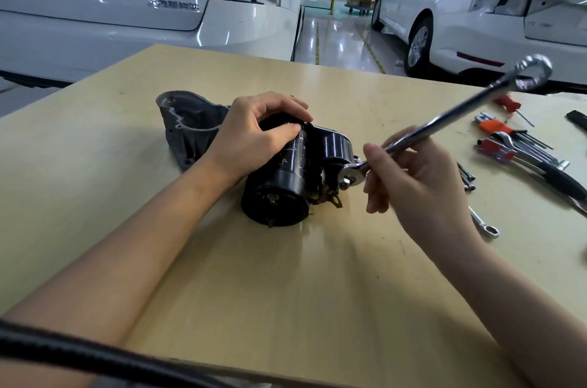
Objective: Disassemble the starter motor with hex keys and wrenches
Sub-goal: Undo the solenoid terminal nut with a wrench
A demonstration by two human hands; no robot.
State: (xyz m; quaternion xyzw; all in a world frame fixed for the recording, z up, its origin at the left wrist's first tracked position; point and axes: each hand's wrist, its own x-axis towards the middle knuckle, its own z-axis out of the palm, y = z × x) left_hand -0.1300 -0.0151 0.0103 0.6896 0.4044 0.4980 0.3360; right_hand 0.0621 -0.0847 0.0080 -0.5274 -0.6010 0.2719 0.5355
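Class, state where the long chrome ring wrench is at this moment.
In the head view, the long chrome ring wrench is right of centre, gripped by the right hand, its lower ring on a nut at the black starter motor's right end.

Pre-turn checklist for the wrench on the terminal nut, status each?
1. Ring end of the long chrome double-ended wrench over the small nut on the solenoid terminal stud: ok, though depth of seating cannot tell.
2. Right hand pinching the wrench shaft: ok, but a light grip close to the nut.
3. Left hand gripping the black cylindrical starter motor: ok.
4. Motor lying on the pale wooden table, unclamped: not ok, it may roll.
5. Swing path clear of the loose tools on the right: cannot tell.
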